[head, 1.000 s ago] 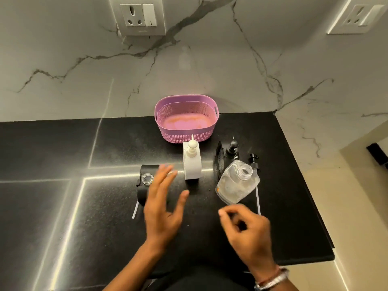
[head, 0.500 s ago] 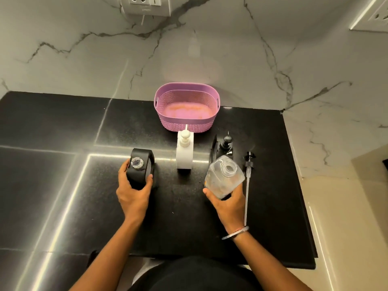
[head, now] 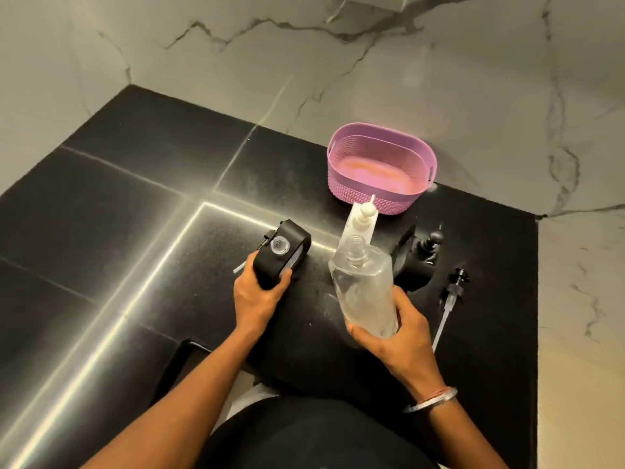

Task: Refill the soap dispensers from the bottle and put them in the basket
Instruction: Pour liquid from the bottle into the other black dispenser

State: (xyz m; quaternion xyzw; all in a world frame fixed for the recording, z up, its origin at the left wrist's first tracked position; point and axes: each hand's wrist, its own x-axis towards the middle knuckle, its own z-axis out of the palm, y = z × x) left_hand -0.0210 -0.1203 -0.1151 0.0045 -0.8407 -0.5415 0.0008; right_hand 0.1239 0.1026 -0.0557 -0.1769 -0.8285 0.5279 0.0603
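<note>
My left hand [head: 257,296] grips an open black soap dispenser [head: 282,257] that stands on the black counter, its round neck uncapped. My right hand [head: 394,330] holds the clear refill bottle [head: 365,286] lifted off the counter, its open mouth tilted up and toward the left. A white dispenser [head: 358,221] with its pump on stands behind the bottle. Another black dispenser [head: 414,262] with a pump sits to the right. The pink basket [head: 382,194] stands empty near the wall.
A loose black pump with a long clear tube [head: 449,299] lies on the counter [head: 135,231] at the right. A second pump lies behind the held dispenser, its tube end [head: 238,269] showing. Marble walls close the back and right. The counter's front edge runs near my body.
My right hand has lifted the clear bottle off the counter and raised it. My left hand keeps its grip on the black dispenser. The view has swung left.
</note>
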